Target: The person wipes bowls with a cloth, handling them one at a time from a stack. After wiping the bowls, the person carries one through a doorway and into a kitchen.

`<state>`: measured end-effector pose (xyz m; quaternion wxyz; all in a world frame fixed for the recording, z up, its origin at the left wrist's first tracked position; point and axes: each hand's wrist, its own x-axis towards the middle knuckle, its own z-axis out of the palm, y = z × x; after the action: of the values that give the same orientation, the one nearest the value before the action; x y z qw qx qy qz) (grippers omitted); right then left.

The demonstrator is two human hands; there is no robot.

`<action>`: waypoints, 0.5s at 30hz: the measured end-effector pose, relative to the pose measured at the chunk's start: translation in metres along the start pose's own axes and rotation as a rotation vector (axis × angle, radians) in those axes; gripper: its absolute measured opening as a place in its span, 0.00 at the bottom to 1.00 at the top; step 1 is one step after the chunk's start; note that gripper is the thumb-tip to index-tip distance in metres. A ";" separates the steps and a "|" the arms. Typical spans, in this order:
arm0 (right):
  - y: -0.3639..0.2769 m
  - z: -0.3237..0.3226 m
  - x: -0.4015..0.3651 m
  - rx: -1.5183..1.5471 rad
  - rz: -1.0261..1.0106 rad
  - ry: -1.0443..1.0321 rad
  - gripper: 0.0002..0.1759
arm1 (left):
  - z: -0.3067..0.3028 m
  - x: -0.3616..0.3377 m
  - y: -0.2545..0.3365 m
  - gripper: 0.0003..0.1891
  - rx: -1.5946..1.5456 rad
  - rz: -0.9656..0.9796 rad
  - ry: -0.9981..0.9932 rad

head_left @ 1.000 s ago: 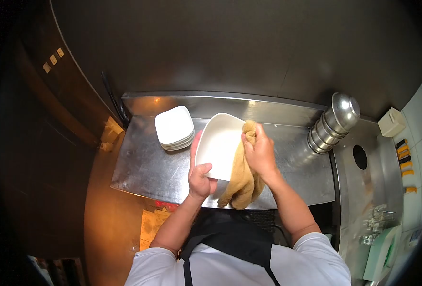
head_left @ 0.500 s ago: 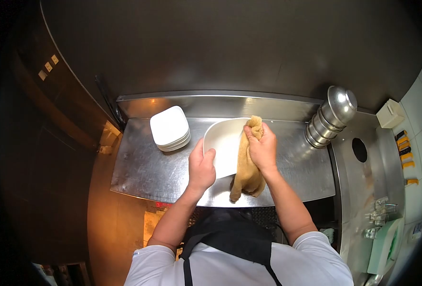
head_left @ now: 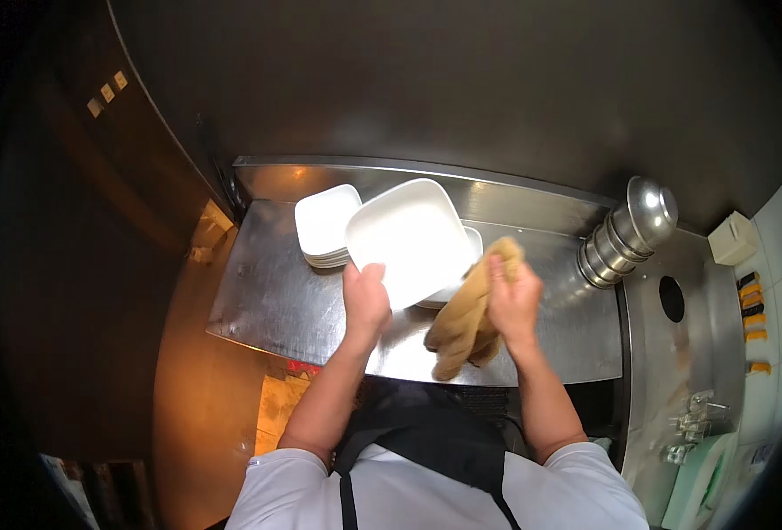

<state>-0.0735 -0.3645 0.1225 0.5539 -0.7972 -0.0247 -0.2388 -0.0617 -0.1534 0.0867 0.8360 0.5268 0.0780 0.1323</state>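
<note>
My left hand [head_left: 367,302] grips the lower left edge of a white square plate [head_left: 409,238], thumb on its face, and holds it tilted above the counter. In my right hand [head_left: 513,300] a tan cloth [head_left: 466,322] is bunched, its loose end hanging toward the counter's front edge. The cloth is apart from the plate's face. Partly hidden behind the held plate, more white dishware [head_left: 472,243] shows on the counter. To the left stands a stack of white square plates [head_left: 327,221], close to the held one.
The steel counter [head_left: 272,283] has a raised back ledge [head_left: 532,205]. Stacked metal bowls [head_left: 625,231] lean at its right end. Farther right are a steel surface with a round hole [head_left: 671,299], glasses [head_left: 696,420], a green-white container [head_left: 700,481] and yellow-handled tools [head_left: 753,322] on the wall.
My left hand has lifted the plate up and left, turning its face toward me. My right hand has drawn the cloth away to the right, off the plate. The view has shifted slightly.
</note>
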 end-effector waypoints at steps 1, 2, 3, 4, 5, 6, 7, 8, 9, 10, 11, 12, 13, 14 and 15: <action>-0.004 -0.005 0.006 0.103 -0.004 0.110 0.14 | 0.001 0.001 0.005 0.20 -0.073 -0.033 0.001; -0.009 -0.008 0.011 0.207 -0.006 0.226 0.13 | 0.004 0.001 0.012 0.20 -0.144 -0.067 -0.002; -0.017 -0.011 0.015 0.100 -0.178 0.220 0.12 | 0.007 0.000 0.019 0.20 -0.212 -0.101 -0.011; -0.026 -0.012 0.018 -0.009 -0.346 0.216 0.12 | 0.010 -0.003 0.019 0.21 -0.163 -0.137 0.014; -0.031 -0.012 0.021 -0.122 -0.511 0.214 0.13 | 0.012 -0.005 0.017 0.22 -0.161 -0.134 -0.034; -0.032 -0.003 0.023 -0.233 -0.619 0.167 0.17 | 0.014 -0.006 0.012 0.22 -0.161 -0.133 -0.086; -0.034 0.009 0.024 -0.347 -0.724 0.119 0.23 | 0.018 -0.009 0.010 0.22 -0.161 -0.134 -0.139; -0.036 0.017 0.024 -0.480 -0.705 -0.044 0.27 | 0.022 -0.013 0.012 0.21 -0.113 -0.125 -0.182; -0.037 0.025 0.023 -0.608 -0.683 -0.211 0.31 | 0.027 -0.016 0.012 0.20 -0.059 -0.057 -0.203; -0.026 0.036 0.017 -0.679 -0.697 -0.275 0.33 | 0.031 -0.018 0.012 0.19 -0.006 0.015 -0.218; -0.020 0.038 0.010 -0.658 -0.677 -0.314 0.32 | 0.032 -0.021 0.012 0.18 0.048 0.088 -0.228; -0.017 0.040 0.003 -0.634 -0.662 -0.356 0.32 | 0.027 -0.019 0.008 0.17 0.065 0.097 -0.215; -0.015 0.042 -0.001 -0.609 -0.651 -0.397 0.32 | 0.023 -0.018 0.004 0.17 0.069 0.097 -0.178; -0.015 0.041 -0.004 -0.615 -0.725 -0.382 0.24 | 0.018 -0.018 -0.001 0.17 0.078 0.092 -0.144; -0.018 0.038 -0.007 -0.593 -0.631 -0.495 0.21 | 0.013 -0.019 -0.006 0.17 0.088 0.080 -0.111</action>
<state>-0.0719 -0.3215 0.1251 0.1816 -0.9069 -0.3263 -0.1951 -0.0757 -0.1727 0.0865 0.8091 0.5722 0.0162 0.1329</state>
